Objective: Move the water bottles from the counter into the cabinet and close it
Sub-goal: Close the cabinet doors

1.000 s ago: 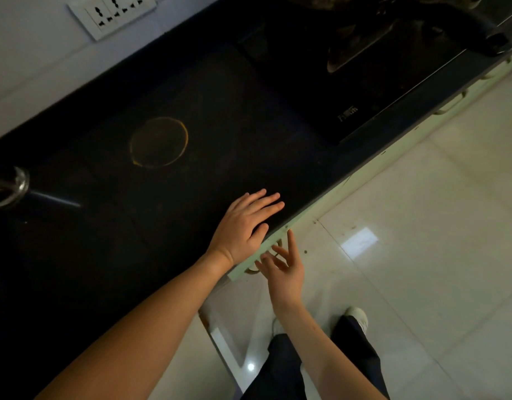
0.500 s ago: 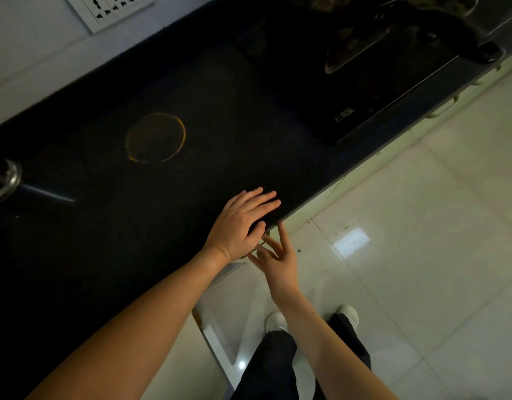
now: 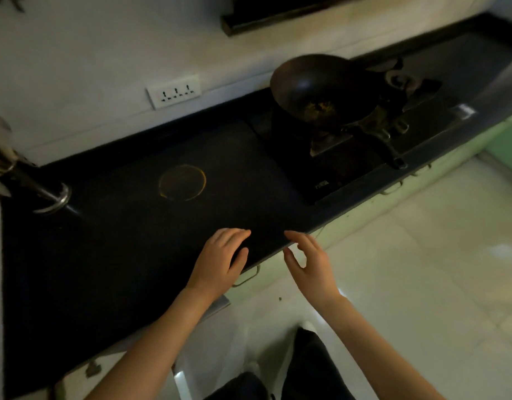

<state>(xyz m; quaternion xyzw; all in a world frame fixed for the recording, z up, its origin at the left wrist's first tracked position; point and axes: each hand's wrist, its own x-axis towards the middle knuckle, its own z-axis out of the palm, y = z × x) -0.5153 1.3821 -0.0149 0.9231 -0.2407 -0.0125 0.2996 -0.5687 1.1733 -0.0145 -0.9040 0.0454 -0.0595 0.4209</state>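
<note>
From the head view, there is not much writing to see. The stove has a small pale mark on its front corner, but it is too small to read. The white wall socket at 11 o'clock shows three sets of holes and no words.

The left hand lies palm down on the black desk, close to the front edge. Its fingers are straight and close together, and they point to about 1 o'clock. The thumb sticks out to the side. This hand holds nothing.

The right hand is at 3 o'clock from the left hand, out past the desk edge and above the white floor. Its fingers are loose and a little bent, spread apart, and they point to about 11 o'clock. One fingertip is right at the desk edge, but I cannot tell if it touches. This hand holds nothing too.

The pale green cabinet sits under the desk edge, between the two hands. Its handle is just beside the left thumb, at about 4 o'clock from the left hand. I cannot tell if the door is fully shut.

A yellow ring mark is on the desk at 12 o'clock from the left hand, well apart from it. A dark wok sits on the stove at 1 o'clock.
</note>
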